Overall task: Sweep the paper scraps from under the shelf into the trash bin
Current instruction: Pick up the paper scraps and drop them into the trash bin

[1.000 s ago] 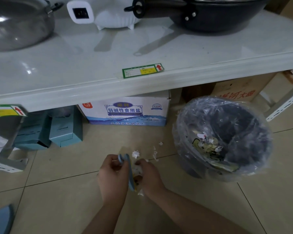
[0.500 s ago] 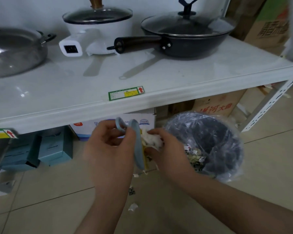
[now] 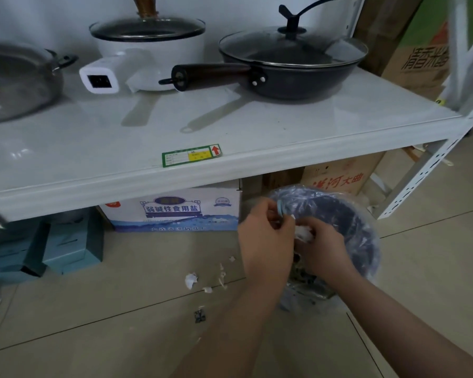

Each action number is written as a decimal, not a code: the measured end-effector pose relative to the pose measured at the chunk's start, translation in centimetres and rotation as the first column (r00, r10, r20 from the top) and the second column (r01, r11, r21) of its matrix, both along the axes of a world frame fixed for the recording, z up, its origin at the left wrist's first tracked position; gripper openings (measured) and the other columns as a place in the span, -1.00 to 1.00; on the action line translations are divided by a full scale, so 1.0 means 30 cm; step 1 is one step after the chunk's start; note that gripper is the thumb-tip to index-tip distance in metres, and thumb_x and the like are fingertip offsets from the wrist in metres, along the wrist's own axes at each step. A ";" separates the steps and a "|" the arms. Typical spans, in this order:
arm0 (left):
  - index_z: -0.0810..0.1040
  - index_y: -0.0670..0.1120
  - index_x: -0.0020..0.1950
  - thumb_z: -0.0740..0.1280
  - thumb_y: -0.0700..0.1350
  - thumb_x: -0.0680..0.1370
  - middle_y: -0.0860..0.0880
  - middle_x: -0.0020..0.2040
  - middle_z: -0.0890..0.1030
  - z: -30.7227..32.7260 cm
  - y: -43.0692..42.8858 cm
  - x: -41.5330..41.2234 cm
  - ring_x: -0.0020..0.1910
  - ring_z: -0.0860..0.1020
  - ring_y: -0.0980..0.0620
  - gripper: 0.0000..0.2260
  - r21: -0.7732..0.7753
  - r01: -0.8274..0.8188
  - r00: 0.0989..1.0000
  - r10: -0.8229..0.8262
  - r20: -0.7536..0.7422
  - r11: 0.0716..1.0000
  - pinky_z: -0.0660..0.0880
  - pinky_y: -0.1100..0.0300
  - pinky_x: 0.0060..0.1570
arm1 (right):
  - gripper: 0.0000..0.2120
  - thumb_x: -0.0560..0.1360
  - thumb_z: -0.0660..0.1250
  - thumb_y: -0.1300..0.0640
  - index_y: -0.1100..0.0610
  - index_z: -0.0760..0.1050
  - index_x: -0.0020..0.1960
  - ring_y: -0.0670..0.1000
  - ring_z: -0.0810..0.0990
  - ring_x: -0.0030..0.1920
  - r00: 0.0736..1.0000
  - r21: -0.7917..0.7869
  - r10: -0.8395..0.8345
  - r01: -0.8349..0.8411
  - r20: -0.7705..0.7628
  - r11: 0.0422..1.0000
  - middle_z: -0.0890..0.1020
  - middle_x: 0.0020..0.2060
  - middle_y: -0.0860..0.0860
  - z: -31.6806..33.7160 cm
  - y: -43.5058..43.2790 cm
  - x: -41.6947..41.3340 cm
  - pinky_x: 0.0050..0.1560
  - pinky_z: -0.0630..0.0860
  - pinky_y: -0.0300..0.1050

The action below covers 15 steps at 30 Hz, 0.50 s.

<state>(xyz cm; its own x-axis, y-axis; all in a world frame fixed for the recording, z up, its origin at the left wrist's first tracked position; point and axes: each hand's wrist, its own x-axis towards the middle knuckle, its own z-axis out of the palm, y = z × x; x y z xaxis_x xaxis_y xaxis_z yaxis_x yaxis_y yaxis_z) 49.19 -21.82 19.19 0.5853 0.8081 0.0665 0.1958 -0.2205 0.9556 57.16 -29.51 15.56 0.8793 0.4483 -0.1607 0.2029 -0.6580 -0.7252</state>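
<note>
Both hands are over the dark trash bin (image 3: 363, 227), which is lined with a clear plastic bag and stands on the floor under the white shelf (image 3: 202, 170). My left hand (image 3: 266, 241) grips a small light-blue dustpan (image 3: 280, 208) held on edge at the bin's left rim. My right hand (image 3: 321, 246) presses a wad of white paper scraps (image 3: 303, 233) against the pan. Several white scraps (image 3: 191, 280) lie loose on the tiled floor left of the bin, and a small dark bit (image 3: 200, 316) lies nearer me.
On the shelf sit a black lidded wok (image 3: 292, 66), a white electric pot (image 3: 148, 53) and a steel pan (image 3: 14, 83). Under it stand a blue-and-white salt carton (image 3: 175, 211), teal boxes (image 3: 71, 244) and a brown carton (image 3: 342, 178). A perforated white shelf leg (image 3: 421, 175) slants at right.
Both hands rose from the floor with the dustpan and scraps, then moved right to the bin's opening. The view has tilted up, showing more of the shelf.
</note>
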 end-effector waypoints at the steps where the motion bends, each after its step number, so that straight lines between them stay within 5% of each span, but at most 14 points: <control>1: 0.54 -0.01 -0.16 0.42 -0.15 0.48 0.06 -0.22 0.64 -0.011 0.003 0.006 -0.26 0.58 0.23 -0.91 0.009 0.001 1.000 -0.001 -0.021 1.000 0.45 0.44 -0.33 | -0.67 0.48 0.36 0.25 0.05 0.51 0.22 0.01 0.61 -0.04 1.000 -0.012 -0.002 0.002 -0.002 1.000 0.65 0.06 0.05 -0.013 0.006 0.002 -0.22 0.51 -0.27; 5: 0.54 -0.01 -0.14 0.42 -0.15 0.49 0.06 -0.21 0.65 -0.037 0.003 0.015 -0.25 0.59 0.21 -0.92 0.017 -0.003 0.999 0.004 -0.054 1.000 0.44 0.45 -0.33 | -0.71 0.51 0.28 0.25 0.06 0.52 0.20 -0.01 0.60 -0.17 0.998 -0.065 0.014 -0.010 0.054 0.998 0.67 -0.02 0.07 -0.026 0.037 0.008 -0.37 0.42 -0.35; 10: 0.54 -0.01 -0.15 0.41 -0.17 0.49 0.07 -0.20 0.64 -0.056 -0.010 0.015 -0.26 0.58 0.24 -0.91 0.027 0.012 0.997 -0.010 -0.071 1.000 0.42 0.50 -0.39 | -0.75 0.52 0.26 0.21 0.05 0.52 0.18 0.01 0.63 -0.14 0.992 -0.165 0.032 -0.011 0.119 0.986 0.68 -0.03 0.05 -0.026 0.051 0.007 -0.27 0.52 -0.24; 15: 0.51 -0.02 -0.13 0.39 -0.19 0.51 0.10 -0.22 0.60 -0.041 -0.004 -0.003 -0.34 0.51 0.30 -0.90 0.013 0.020 0.998 -0.019 -0.052 1.000 0.40 0.55 -0.41 | -0.63 0.52 0.28 0.10 -0.07 0.41 0.31 0.11 0.63 0.02 0.969 -0.449 0.149 -0.045 0.199 0.892 0.63 0.07 0.07 0.030 0.028 0.004 -0.07 0.57 -0.02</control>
<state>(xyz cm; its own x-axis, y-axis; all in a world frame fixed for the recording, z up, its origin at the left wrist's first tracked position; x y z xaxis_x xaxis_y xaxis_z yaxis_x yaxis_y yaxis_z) 49.09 -21.94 17.97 0.6040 0.7957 0.0465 0.2402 -0.2373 0.9413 57.27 -28.67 16.46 0.8709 0.4626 -0.1659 0.4035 -0.8658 -0.2959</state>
